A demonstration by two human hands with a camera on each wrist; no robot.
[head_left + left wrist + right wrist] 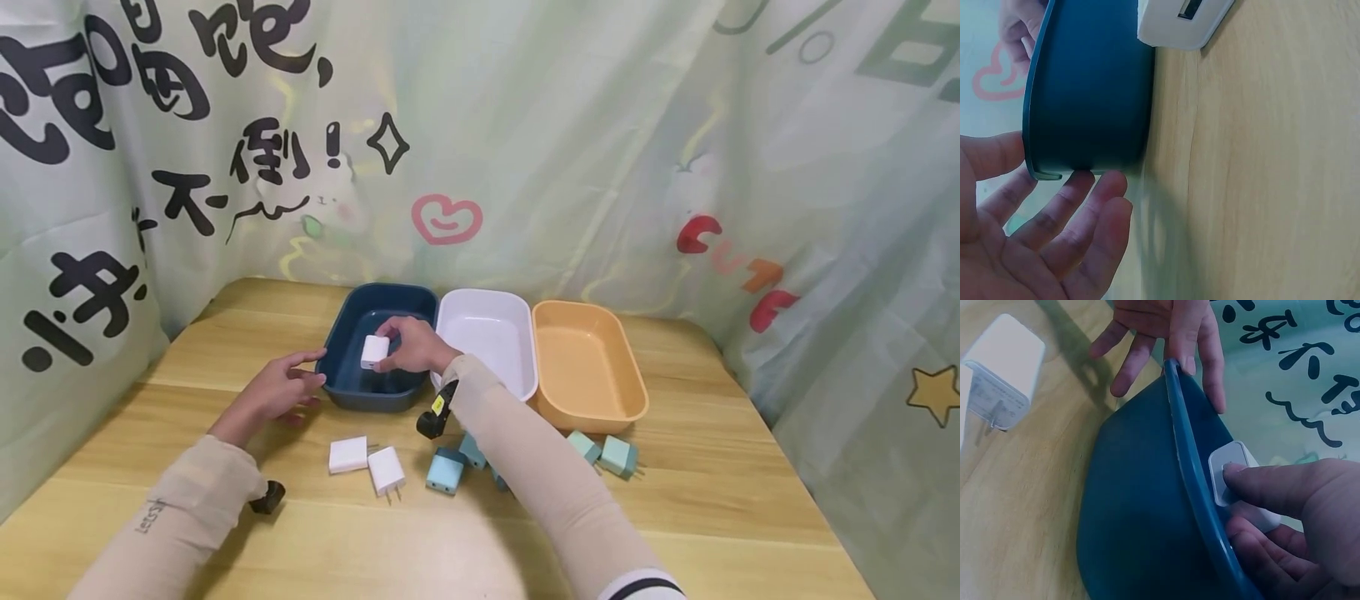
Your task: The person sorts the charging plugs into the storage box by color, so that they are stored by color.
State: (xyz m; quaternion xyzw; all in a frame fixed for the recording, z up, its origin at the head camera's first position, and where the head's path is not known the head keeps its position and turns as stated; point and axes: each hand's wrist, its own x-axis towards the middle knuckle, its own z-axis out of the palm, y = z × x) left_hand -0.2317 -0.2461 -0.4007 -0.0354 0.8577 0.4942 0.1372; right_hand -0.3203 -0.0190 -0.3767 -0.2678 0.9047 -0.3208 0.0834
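Note:
A white charger plug is pinched between the thumb and fingers of my right hand, held over the dark blue bin. In the right wrist view, the thumb presses one face of the charger, just inside the rim. My left hand touches the bin's left end, its fingers spread and fairly straight. The left wrist view shows the fingertips against the bin's outer wall. Near the bin's front lie two more white chargers, one flat and one with prongs toward me.
A white bin and an orange bin stand in a row right of the blue one. Several blue chargers lie partly behind my right forearm. Two pale green chargers lie before the orange bin. A printed curtain hangs behind the table.

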